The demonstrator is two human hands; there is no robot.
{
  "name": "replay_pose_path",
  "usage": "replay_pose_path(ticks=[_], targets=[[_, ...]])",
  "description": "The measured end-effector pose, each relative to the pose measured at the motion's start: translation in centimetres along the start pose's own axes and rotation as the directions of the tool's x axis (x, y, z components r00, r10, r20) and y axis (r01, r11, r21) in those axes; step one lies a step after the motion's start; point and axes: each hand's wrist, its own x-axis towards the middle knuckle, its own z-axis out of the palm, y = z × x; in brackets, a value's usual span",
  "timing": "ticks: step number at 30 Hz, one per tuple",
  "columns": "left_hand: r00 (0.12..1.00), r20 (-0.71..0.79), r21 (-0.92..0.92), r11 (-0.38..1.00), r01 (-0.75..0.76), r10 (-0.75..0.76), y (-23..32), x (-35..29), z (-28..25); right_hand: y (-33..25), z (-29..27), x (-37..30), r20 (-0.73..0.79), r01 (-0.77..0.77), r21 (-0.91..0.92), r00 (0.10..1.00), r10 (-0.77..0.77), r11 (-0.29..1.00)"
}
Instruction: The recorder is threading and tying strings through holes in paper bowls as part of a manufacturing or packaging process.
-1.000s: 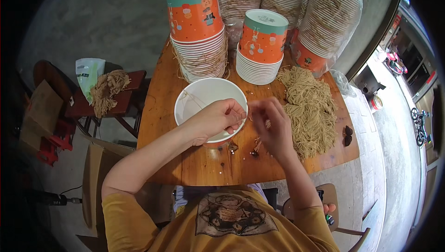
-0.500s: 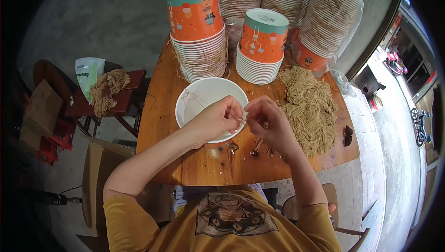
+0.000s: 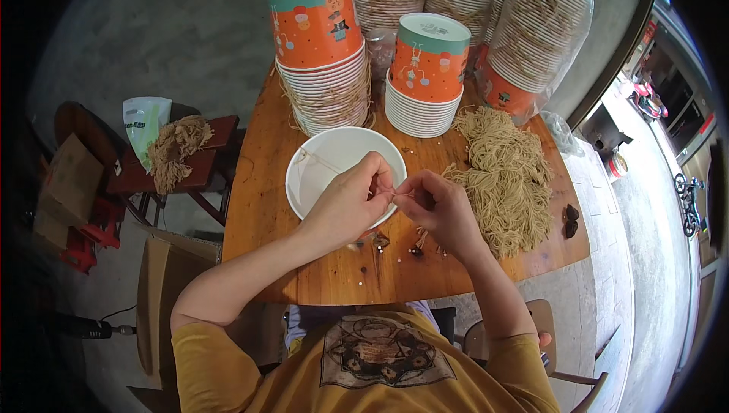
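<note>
1. Step in hand: judged to be fine two-handed fingertip work on a thin strand, which lies across the open mouth of the white tub, from its left part toward the left hand.
2. Good practice: one hand should anchor the strand while the other manipulates it; a light, even pull would limit slipping. Working close to the tub's rim should keep the strand short and slack manageable.
3. Left hand: over the tub's near right rim, thumb and fingers closed in a pinch, apparently on the strand; the exact contact is too small to resolve. The forearm crosses from the tub's near left.
4. Right hand: just right of the tub, fingers curled, thumb and index closed to meet the left fingertips, apparently on the same strand. The forearm rises from the tub's near right.
5. Cord heap: right of the tub, beyond the right hand.
</note>
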Motion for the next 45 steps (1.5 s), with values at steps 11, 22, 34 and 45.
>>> replay_pose_path(ticks=[11, 22, 34, 45], targets=[[0.986, -0.141, 0.115, 0.99, -0.076, 0.092, -1.6, -0.4, -1.2, 0.2, 0.3, -0.3, -0.069, -0.019, 0.042, 0.997, 0.022, 0.999], [0.99, -0.092, 0.329, 0.941, -0.075, 0.111, 0.1, -1.1, 0.7, 0.4, 0.8, -0.4, -0.105, 0.012, 0.079, 0.994, -0.003, 0.997], [0.995, -0.073, 0.055, 0.996, 0.066, -0.062, 0.7, -0.7, 0.9, 1.1, 1.0, -0.6, -0.083, 0.063, 0.173, 0.995, -0.049, 0.983], [0.983, 0.087, -0.354, 0.917, 0.183, -0.162, -0.5, 0.3, 0.0, 1.0, 1.3, -1.1, -0.158, 0.064, 0.065, 0.986, -0.053, 0.996]])
